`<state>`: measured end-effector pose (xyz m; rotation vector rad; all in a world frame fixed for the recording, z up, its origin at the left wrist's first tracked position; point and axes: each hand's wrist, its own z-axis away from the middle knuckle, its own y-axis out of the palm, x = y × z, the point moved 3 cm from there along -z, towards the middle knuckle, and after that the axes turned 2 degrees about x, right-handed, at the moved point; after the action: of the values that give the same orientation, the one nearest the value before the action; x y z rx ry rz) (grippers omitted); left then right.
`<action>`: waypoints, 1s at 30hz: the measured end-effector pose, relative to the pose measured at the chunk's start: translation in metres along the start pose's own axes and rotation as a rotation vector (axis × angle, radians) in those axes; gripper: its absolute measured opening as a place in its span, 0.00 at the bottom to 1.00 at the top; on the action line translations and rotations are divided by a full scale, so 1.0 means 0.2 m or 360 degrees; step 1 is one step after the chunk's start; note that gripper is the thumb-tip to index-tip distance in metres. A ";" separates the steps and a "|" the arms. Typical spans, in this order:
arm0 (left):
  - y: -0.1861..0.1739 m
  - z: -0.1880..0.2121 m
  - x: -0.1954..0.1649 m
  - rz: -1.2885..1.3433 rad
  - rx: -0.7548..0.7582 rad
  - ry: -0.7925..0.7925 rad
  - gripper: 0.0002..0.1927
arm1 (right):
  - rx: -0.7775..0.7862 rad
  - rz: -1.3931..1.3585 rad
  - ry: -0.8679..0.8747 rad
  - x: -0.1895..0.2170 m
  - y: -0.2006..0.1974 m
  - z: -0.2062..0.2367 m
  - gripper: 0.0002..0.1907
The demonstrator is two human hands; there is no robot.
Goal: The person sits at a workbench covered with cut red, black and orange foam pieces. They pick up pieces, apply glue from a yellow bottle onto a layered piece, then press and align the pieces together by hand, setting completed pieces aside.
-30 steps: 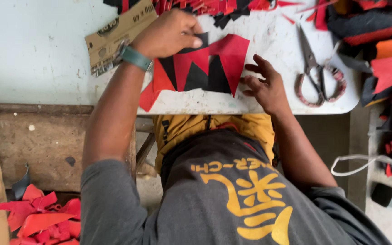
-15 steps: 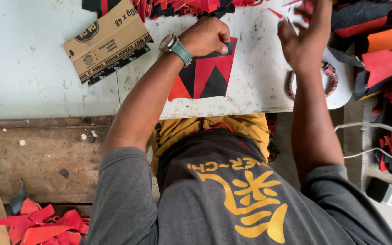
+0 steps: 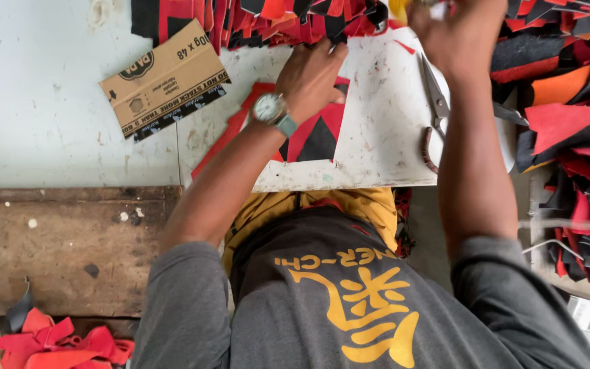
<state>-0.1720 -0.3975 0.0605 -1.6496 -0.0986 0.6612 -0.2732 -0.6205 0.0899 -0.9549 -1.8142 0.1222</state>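
From my remote seat, my left hand (image 3: 312,75) lies flat, fingers open, pinning the red-and-black panel (image 3: 308,133) on the white board (image 3: 377,137) at twelve o'clock, while my right hand (image 3: 455,34), at one o'clock above the scissors (image 3: 435,109), looks curled, grip unclear, so stacking seems unfinished.

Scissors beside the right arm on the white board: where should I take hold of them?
Grip the scissors at the brown handle loops, the end nearest the body, coming from the right. The blades point away toward the fabric pile, and the right forearm hides part of the handles, so it must clear first.
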 end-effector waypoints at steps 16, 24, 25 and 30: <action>0.03 0.04 -0.29 0.1481 -0.0971 0.0092 0.24 | 0.0054 0.0291 0.0426 0.27 0.10 0.75 0.48; 0.21 -0.12 -0.14 0.1061 -0.0720 0.0268 0.33 | 0.0106 0.0605 0.0038 0.36 -0.07 0.66 0.38; 0.25 -0.11 -0.13 0.0992 -0.0629 0.0243 0.34 | 0.0189 0.0716 0.0087 0.37 -0.10 0.65 0.34; 0.21 0.02 0.02 0.0809 -0.0605 0.0371 0.36 | 0.0550 0.1216 -0.0021 0.29 -0.14 0.57 0.20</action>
<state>-0.1836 -0.4015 0.0203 -2.1335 0.3993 0.8604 -0.3906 -0.5628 0.0945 -1.3368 -1.2914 0.8835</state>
